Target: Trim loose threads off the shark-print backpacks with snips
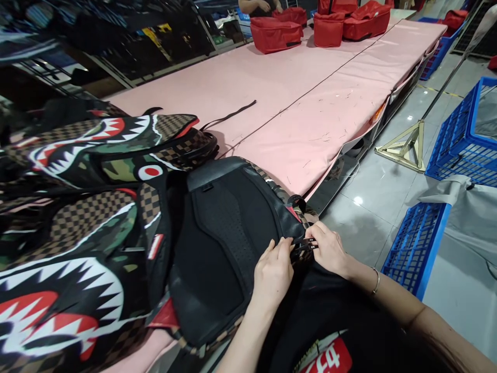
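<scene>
A backpack lies with its black padded back panel (233,233) facing up at the table's near edge. Its brown checkered border curves round the panel. My left hand (274,272) is closed at the panel's right edge, fingertips pinching a black strap-like piece (298,249). Close beside it, my right hand (329,247) is closed on the other end of this dark piece, thumb and fingers together. Fingers partly cover the piece, so its exact kind is unclear. Left of the panel spreads the backpack's front (77,295), printed with red-and-white shark teeth, camouflage and checks.
More shark-print backpacks (116,145) are piled at left on the pink-covered table (310,98). Several red bags (275,35) stand at the far end, near another person's hands (267,6). Blue crates (417,248) and a metal stand's triangular base (406,147) are on the floor at right.
</scene>
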{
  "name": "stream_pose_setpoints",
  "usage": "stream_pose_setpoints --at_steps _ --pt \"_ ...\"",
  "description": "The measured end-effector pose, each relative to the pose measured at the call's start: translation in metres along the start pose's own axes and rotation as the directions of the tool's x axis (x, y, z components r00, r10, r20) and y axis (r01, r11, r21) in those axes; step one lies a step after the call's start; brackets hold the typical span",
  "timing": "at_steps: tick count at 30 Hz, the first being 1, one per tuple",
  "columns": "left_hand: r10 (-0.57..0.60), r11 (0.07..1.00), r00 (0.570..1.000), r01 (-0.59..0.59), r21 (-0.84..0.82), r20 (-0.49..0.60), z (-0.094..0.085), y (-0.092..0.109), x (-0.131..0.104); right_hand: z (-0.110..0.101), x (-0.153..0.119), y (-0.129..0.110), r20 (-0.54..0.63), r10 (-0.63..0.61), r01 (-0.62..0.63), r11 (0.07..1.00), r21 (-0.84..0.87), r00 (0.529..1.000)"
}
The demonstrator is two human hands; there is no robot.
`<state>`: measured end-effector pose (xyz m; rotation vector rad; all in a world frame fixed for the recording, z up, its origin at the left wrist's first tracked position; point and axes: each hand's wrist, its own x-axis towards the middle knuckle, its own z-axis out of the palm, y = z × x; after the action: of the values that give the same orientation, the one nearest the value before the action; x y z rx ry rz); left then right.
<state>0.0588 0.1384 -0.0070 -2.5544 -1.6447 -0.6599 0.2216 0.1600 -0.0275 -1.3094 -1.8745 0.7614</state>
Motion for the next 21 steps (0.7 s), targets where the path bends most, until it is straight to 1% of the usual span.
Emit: stream_pose_setpoints --at_steps 2,3,4,6,8,10,12,13,14,16,18,19,21 --pt "-0.001 1.0 1.0 0.001 -0.012 0.016 0.0 0.0 0.0 0.001 0.003 0.002 -0.011 0.045 -0.042 0.978 0.205 0.999" --pt "0.005 1.0 1.0 -0.005 -0.015 0.019 0.0 -0.001 0.0 0.002 0.005 0.003 -0.008 0.083 -0.076 0.94 0.333 0.997" --pt "0.012 1.0 1.0 -0.012 -0.016 0.02 0.0 -0.001 0.0 0.001 0.006 0.004 0.003 0.129 -0.116 0.882 0.457 0.992" --pt "0.024 1.0 1.0 -0.024 -0.012 0.013 0.001 -0.002 -0.001 -0.003 0.007 0.006 0.066 0.217 -0.207 0.727 0.655 0.974" --pt "0.017 1.0 1.0 -0.017 -0.01 0.006 0.002 -0.002 -0.002 -0.012 0.007 0.007 0.139 0.264 -0.272 0.577 0.77 0.955" --pt "0.0 1.0 1.0 0.0 -0.018 0.011 0.002 -0.002 -0.002 -0.023 0.004 0.01 0.223 0.266 -0.325 0.448 0.833 0.938" --pt "-0.009 1.0 1.0 0.01 -0.025 0.017 0.002 -0.002 -0.003 -0.033 -0.001 0.014 0.296 0.246 -0.372 0.374 0.85 0.923" --pt "-0.008 1.0 1.0 0.008 -0.026 0.012 0.003 -0.002 -0.003 -0.037 -0.003 0.017 0.316 0.246 -0.39 0.369 0.844 0.917" --pt "-0.002 1.0 1.0 0.002 -0.026 0.004 0.003 -0.002 -0.003 -0.04 -0.005 0.02 0.312 0.258 -0.395 0.397 0.829 0.914" --pt "0.008 1.0 1.0 -0.008 -0.029 -0.015 0.003 -0.001 -0.004 -0.043 -0.009 0.026 0.245 0.287 -0.366 0.525 0.769 0.926" --pt "0.023 0.999 0.999 -0.024 -0.037 -0.039 0.001 0.0 -0.005 -0.042 -0.011 0.03 0.214 0.271 -0.342 0.647 0.682 0.939" --pt "0.035 0.998 0.998 -0.037 -0.042 -0.052 -0.002 0.001 -0.006 -0.041 -0.011 0.031 0.213 0.264 -0.338 0.681 0.65 0.941" --pt "0.074 0.996 0.995 -0.078 -0.05 -0.072 -0.01 0.003 -0.011 -0.037 -0.01 0.033 0.206 0.296 -0.358 0.696 0.622 0.933"
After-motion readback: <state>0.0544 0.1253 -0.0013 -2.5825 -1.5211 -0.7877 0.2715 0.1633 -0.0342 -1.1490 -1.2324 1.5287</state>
